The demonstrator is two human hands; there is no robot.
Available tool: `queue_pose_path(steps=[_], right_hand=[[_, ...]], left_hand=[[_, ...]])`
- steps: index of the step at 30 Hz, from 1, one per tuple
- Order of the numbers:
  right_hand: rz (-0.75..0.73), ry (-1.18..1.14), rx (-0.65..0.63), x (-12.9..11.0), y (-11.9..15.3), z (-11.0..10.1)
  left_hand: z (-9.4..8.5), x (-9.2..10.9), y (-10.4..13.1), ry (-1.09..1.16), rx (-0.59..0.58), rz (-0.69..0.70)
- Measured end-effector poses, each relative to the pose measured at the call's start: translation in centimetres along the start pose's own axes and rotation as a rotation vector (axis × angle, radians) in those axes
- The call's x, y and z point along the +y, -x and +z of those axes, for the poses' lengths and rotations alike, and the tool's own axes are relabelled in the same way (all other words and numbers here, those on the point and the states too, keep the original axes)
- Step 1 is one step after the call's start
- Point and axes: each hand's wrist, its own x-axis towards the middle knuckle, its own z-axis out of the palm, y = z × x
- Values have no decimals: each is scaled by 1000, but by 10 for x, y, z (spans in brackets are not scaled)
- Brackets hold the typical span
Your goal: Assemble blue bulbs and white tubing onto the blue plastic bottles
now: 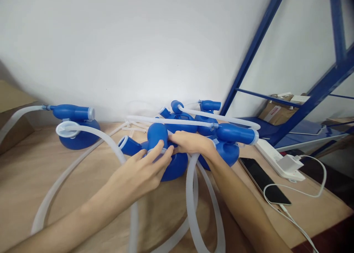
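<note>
Between my hands a blue plastic urinal bottle [175,169] rests on the table. Its blue bulb-shaped urine receiver [157,134] lies over the top, and its open spout [129,146] points to the left. My left hand [149,166] has its fingers curled over the near, white-rimmed end of the receiver. From the right, my right hand [190,141] closes on the receiver's side with bent fingers; the fingertips are partly hidden behind it. White corrugated hoses [190,194] loop down below my right wrist.
Another blue urinal bottle [80,137] stands at the left, beside a cardboard box [16,116]. Several more [228,151] crowd behind and right of my hands. A phone [264,181], a power strip [279,160] and a charging cable lie at right, near a blue metal rack [254,46].
</note>
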Motion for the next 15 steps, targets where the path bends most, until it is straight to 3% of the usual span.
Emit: queue_pose_path(steps=[3,6,8,12,15], right_hand=[[60,-45,-32,5,4,-2],[149,-81,-73,7,8,-4],[177,-111,-94,6,9,-4],[249,-87,-91,5,9,-5],[249,-122,-77,9,7,-4]], left_hand=[[6,-12,-2,117,2,-61],[10,-41,15,348,-105,-304],[10,-64,31,450,-251,-454],[7,-110,62,514,-541,-576],[12,-131,75,487,-853,-761]])
